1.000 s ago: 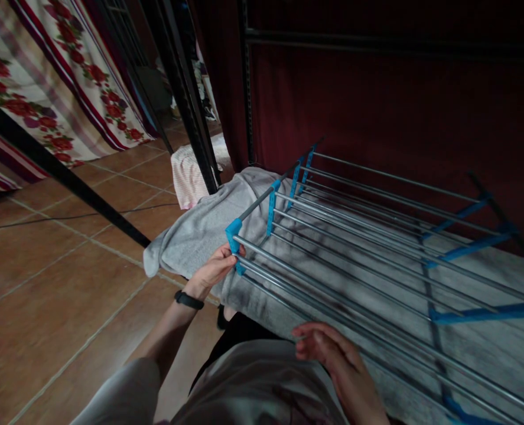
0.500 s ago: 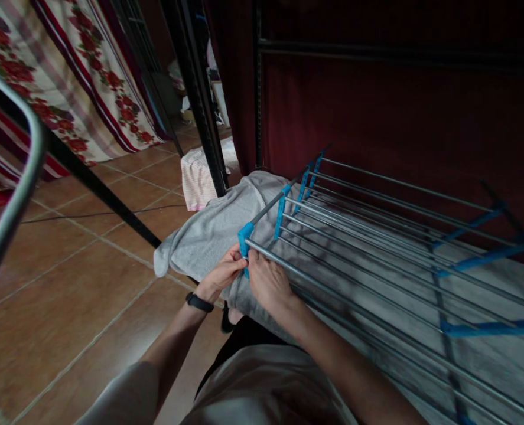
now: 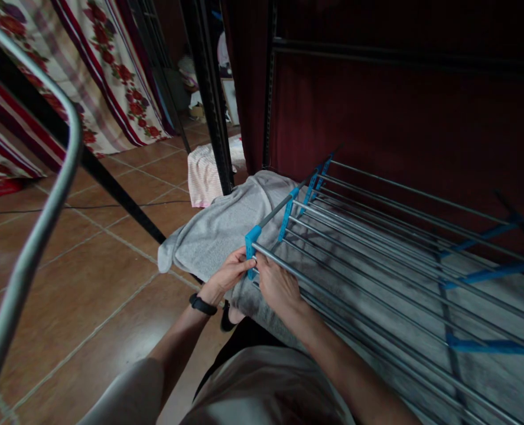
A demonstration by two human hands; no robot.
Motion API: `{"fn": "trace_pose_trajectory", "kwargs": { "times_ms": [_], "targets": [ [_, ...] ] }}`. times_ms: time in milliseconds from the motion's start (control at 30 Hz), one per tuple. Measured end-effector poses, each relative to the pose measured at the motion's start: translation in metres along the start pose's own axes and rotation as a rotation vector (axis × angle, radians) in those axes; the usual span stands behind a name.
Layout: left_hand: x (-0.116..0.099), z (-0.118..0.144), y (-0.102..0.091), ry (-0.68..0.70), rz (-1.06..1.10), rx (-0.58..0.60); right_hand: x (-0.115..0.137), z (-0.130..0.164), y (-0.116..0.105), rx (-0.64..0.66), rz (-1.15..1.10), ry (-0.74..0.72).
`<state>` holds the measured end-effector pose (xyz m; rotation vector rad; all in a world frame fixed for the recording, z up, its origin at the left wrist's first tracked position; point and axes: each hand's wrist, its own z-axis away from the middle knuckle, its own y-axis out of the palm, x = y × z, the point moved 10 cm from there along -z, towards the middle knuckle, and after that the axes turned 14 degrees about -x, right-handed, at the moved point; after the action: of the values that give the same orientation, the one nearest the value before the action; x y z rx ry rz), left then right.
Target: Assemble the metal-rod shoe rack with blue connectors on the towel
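Rack corner (image 3: 253,234), blue, between fingers (image 3: 238,257)

The tubular metal drying rack (image 3: 354,314) at centre right is silver-grey with bright blue plastic corner joints (image 3: 253,234). The fleecy cloth (image 3: 212,230) at centre is plain grey; the hanging fabric curtain (image 3: 124,74) at upper left pairs red roses with maroon stripes.
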<state>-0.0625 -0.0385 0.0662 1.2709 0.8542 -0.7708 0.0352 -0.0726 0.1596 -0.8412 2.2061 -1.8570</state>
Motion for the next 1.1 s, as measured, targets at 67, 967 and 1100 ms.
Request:
{"fn": "trace_pose_trajectory", "kwargs": {
  "times_ms": [67,967,1100],
  "targets": [
    [-0.001,0.000,0.000,0.007,0.006,0.007,0.000,0.000,0.001,0.001,-0.012,-0.009],
    [-0.003,0.007,0.001,-0.029,0.010,-0.078,0.001,-0.002,0.013,-0.039,-0.030,0.003],
    [-0.003,0.009,-0.009,-0.045,-0.083,-0.184,0.001,0.011,0.007,-0.074,-0.022,-0.024]
  ]
}}
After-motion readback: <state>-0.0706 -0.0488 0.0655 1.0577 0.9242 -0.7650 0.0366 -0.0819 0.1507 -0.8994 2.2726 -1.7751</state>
